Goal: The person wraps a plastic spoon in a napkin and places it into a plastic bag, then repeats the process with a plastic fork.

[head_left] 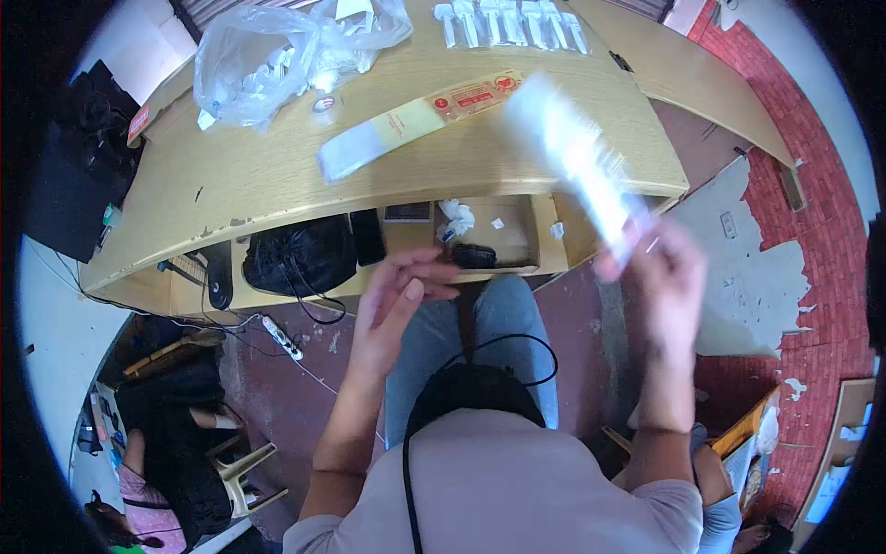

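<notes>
My right hand (660,263) is closed on the lower end of a shiny white and clear plastic packet (577,152), smeared by motion, tilted up over the desk's right side; its contents cannot be made out. My left hand (397,300) holds nothing, its fingers apart, in front of the open drawer space. On the desk lies a long flat stack of clear plastic sleeves (355,148) with a yellow and red printed label. Behind it, several white-handled items in clear wrapping (512,23) lie in a row along the back edge.
A clear plastic bag (254,69) with white pieces and a tape roll (323,104) are at the desk's (249,175) back left. Below, the drawer (512,226) holds crumpled white plastic and a black object. A black bag (300,254) hangs left. Another person (157,489) sits lower left.
</notes>
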A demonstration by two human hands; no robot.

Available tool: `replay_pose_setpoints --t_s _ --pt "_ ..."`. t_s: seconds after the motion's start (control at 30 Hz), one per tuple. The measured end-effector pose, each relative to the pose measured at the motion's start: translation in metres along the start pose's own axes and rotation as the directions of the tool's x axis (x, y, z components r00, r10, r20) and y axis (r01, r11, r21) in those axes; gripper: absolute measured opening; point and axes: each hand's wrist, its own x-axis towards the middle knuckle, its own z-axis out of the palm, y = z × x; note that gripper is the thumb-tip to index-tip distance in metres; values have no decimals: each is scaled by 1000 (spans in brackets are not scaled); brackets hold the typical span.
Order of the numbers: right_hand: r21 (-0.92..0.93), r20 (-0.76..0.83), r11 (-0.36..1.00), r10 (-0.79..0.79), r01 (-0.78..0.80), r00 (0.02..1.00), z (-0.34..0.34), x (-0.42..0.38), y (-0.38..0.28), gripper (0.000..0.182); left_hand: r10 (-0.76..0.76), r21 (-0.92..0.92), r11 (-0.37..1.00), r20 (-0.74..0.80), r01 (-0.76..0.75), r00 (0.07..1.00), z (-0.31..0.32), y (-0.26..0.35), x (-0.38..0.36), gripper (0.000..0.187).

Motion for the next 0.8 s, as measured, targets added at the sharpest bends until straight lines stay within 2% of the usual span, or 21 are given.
replay_pose_setpoints --t_s 0.03,0.07,0.1,0.17,0.23,0.27,0.3,0.33,0.37,0.4,0.43,0.5,0.53,0.6,0.7,0.77,0.8 --pt "-128 -76 990 -64 54 995 -7 28 -17 17 -15 17 1000 -8 15 1000 -7 -9 -3 31" --pt "-130 -132 973 -206 190 970 -13 62 -23 22 -15 16 1000 -6 15 1000 -12 -21 -7 31" --pt "-397 -185 906 -237 148 954 -29 100 -24 26 -44 74 996 -21 46 999 -18 -35 -11 30" --pt "-270 -166 936 -278 227 946 -49 187 -4 27 -64 129 989 -44 69 997 -35 -68 -22 30" --pt "-345 -111 937 -101 57 989 -59 266 12 25 -213 234 943 -128 238 969 -58 -107 -36 25" --pt "-290 -160 957 -41 -8 986 -54 294 23 22 -212 231 943 -132 238 968 -69 -127 -45 25" --pt "-230 -206 971 20 -68 978 -49 318 34 18 -237 339 894 -200 294 951 -81 -146 -52 22" --pt "-228 -203 971 17 -64 979 -46 340 45 18 -252 436 829 -270 351 929 -90 -162 -60 20" --pt "-232 -249 961 89 -149 964 -43 361 57 17 -248 435 830 -274 350 929 -98 -178 -70 20" --pt "-231 -295 945 159 -232 942 -41 376 66 17 -221 520 793 -239 317 945 -104 -191 -79 20" --pt "-229 -293 946 158 -230 943 -39 385 74 17 -200 601 748 -201 282 959 -105 -194 -85 20" --pt "-544 -300 821 2 -173 954 -36 401 90 19 -179 658 699 -218 280 959 -98 -194 -96 20" --pt "-541 -302 823 0 -172 953 -34 412 102 19 -157 709 649 -231 276 960 -95 -193 -97 21" --pt "-683 -228 716 -19 -146 974 -29 421 113 24 -157 725 628 -236 281 959 -98 -199 -98 20" --pt "-590 -254 780 68 -210 965 -24 408 115 27 -169 715 628 -259 307 951 -94 -200 -97 19" --pt "-593 -230 780 76 -202 970 -23 403 116 28 -183 695 639 -277 328 943 -94 -196 -97 18" --pt "-595 -206 781 83 -193 975 -25 404 118 29 -143 725 622 -266 296 953 -96 -200 -98 17"
